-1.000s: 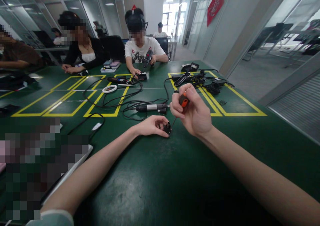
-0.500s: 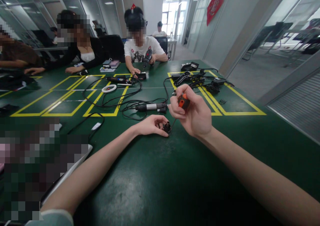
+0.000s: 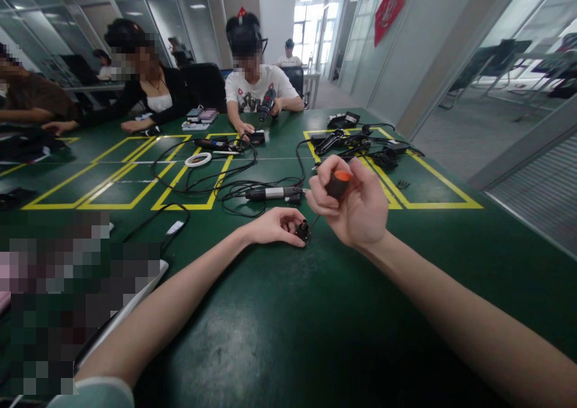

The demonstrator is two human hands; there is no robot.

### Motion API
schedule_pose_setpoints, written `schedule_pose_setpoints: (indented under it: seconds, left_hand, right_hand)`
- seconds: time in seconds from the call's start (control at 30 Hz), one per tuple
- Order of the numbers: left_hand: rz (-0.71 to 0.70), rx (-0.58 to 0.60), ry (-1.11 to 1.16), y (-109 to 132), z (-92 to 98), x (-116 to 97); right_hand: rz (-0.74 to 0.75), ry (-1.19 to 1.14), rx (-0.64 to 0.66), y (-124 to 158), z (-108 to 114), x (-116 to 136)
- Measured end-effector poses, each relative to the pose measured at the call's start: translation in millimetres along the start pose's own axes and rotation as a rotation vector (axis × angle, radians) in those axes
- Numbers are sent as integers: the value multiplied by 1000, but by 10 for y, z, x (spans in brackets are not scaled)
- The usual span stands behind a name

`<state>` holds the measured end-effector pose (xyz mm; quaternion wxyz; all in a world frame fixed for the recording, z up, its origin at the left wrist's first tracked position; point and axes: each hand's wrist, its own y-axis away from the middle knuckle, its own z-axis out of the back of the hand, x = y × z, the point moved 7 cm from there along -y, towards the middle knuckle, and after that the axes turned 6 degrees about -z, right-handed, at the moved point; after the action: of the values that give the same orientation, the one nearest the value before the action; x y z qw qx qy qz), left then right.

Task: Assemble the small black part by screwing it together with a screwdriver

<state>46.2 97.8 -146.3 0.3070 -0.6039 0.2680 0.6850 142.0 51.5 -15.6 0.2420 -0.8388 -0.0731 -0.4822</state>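
My left hand point(image 3: 273, 226) rests on the green table point(image 3: 279, 324) and pinches a small black part point(image 3: 302, 231) between thumb and fingers. My right hand point(image 3: 356, 207) is closed round a screwdriver with a black and orange handle point(image 3: 337, 183). Its thin shaft slants down to the small black part. The handle's orange end cap faces up and shows above my fingers.
Just beyond my hands lie a grey electric tool point(image 3: 273, 194) and tangled black cables point(image 3: 216, 182). Yellow tape boxes mark the table; the right one holds black adapters and tools point(image 3: 356, 143). A white tape ring point(image 3: 197, 160) lies further back. Other people sit at the far side.
My right hand has turned on the screwdriver handle, so the orange end cap now shows on top. My left hand stays on the black part.
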Motion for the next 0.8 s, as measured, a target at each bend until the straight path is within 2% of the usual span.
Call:
schedule_pose_setpoints:
  seconds: [0.27,0.5,0.8]
  left_hand:
    - [-4,-2,11,0,5,13]
    - [7,-11,14,-8,11,22]
    - [-7,-6,6,-3,7,8]
  right_hand:
    - [57,50,-39,-22,22,57]
    - [-15,37,-2,-31,6,24]
    - [41,44,-24,-27,34,34]
